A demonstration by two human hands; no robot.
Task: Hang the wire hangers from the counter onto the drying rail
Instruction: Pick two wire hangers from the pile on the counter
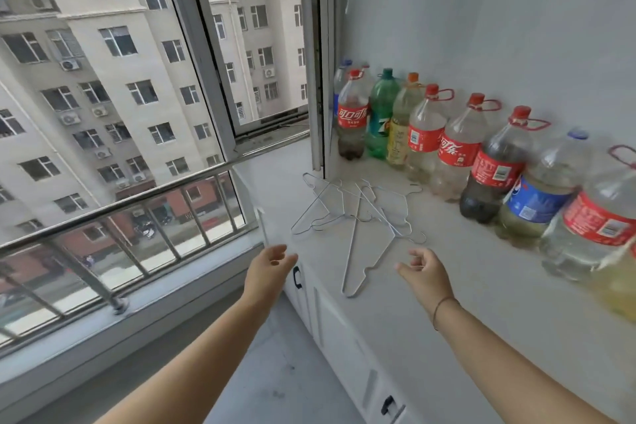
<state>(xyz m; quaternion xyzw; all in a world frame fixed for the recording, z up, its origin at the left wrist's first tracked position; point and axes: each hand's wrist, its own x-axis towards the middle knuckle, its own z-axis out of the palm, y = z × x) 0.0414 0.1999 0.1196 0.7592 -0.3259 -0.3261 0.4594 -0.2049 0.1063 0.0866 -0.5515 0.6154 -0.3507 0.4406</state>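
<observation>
Several thin wire hangers [358, 213] lie in a loose tangle on the white counter [447, 286], one of them reaching toward the counter's front edge. My left hand [270, 268] hovers at that edge, left of the nearest hanger, fingers apart and holding nothing. Just right of that hanger, my right hand [425, 274] is held above the counter with its fingers loosely curled and nothing in them. No drying rail shows in this view.
A row of large plastic bottles [457, 148] stands along the wall at the back of the counter. White cabinet doors [347, 348] with dark handles sit under it. To the left are a window and a metal guard railing [113, 206].
</observation>
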